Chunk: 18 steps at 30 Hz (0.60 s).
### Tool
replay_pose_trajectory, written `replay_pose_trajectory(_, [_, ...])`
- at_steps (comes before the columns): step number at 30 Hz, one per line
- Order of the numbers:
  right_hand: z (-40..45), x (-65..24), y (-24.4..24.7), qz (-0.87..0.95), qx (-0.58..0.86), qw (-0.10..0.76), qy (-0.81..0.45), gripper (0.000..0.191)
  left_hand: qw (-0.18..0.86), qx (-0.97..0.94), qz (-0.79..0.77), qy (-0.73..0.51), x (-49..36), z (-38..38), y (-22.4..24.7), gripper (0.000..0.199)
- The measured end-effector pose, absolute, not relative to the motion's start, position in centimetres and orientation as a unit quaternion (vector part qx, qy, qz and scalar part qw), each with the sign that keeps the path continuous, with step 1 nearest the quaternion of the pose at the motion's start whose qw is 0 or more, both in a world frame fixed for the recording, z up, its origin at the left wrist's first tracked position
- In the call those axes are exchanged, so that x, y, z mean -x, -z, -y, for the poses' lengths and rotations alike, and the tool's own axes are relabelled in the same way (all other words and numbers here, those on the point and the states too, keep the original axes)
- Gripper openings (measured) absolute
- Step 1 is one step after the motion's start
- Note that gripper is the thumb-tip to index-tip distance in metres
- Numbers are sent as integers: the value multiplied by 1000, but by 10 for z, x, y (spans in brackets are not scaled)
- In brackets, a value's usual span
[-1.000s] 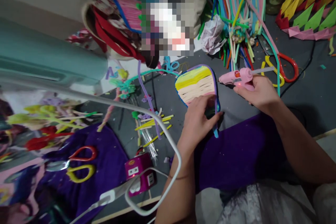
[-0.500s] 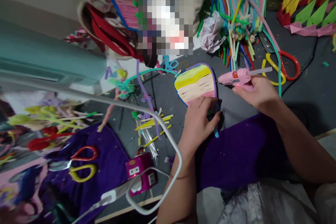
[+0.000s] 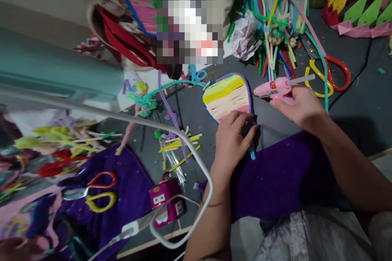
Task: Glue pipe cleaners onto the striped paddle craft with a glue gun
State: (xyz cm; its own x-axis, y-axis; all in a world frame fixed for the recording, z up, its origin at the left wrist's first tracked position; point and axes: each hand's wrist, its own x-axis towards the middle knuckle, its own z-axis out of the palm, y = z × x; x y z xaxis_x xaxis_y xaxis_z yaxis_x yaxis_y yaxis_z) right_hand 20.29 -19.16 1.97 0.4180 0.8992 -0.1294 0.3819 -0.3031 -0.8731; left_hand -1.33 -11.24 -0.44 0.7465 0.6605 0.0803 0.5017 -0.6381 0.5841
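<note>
A rounded craft piece (image 3: 229,96) with yellow, cream and pink stripes and a purple and blue edge lies on the dark table. My left hand (image 3: 234,138) rests on its lower part, thumb and fingers pinched at the edge strip, whose blue end (image 3: 252,153) sticks out below. In my right hand (image 3: 301,104) is a pink glue gun (image 3: 275,89) with a clear glue stick in its back. Its nozzle points left, close beside the purple edge of the piece; whether it touches cannot be made out.
Scissors (image 3: 338,73) and bundled pipe cleaners (image 3: 275,20) lie beyond my right hand. Crumpled paper (image 3: 245,36) is near them. At left are a white cable (image 3: 122,116), a purple power socket (image 3: 167,202) and other scissors (image 3: 102,189) on purple cloth (image 3: 128,187).
My left thumb has moved up closer to the fingers at the edge strip. My right hand and the glue gun have hardly moved; the view has shifted slightly.
</note>
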Motion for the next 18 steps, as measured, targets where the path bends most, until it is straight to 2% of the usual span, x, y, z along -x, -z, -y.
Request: replay_pose_trajectory(18, [187,-202,-9,394,743,412,-352,24,383,-779,-445,-218,6,114,17,27])
